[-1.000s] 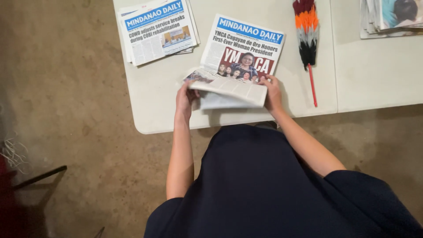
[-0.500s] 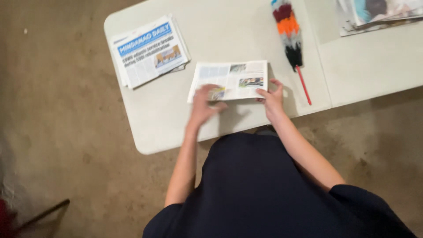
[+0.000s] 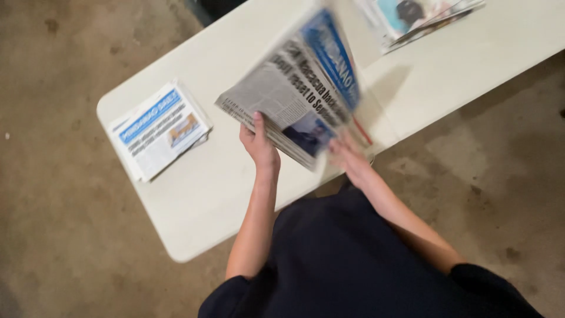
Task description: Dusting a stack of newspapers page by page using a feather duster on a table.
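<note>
A folded newspaper [image 3: 300, 88] with a blue masthead is lifted off the white table [image 3: 235, 176] and tilted, blurred by motion. My left hand [image 3: 259, 144] grips its near left edge, thumb on top. My right hand [image 3: 347, 156] holds the near right corner from below, partly hidden by the paper. A thin red stick [image 3: 364, 131] shows just beside the paper's right edge; the rest of that object is hidden behind the newspaper.
A stack of folded newspapers [image 3: 158, 129] lies at the table's left end. More papers [image 3: 424, 17] lie at the far right on the table. Brown concrete floor [image 3: 65, 235] surrounds the table. A seam runs across the tabletop behind the raised paper.
The newspaper was folded flat on the table; now both hands have raised it and tilted it up. The view has swung, so the table sits at an angle.
</note>
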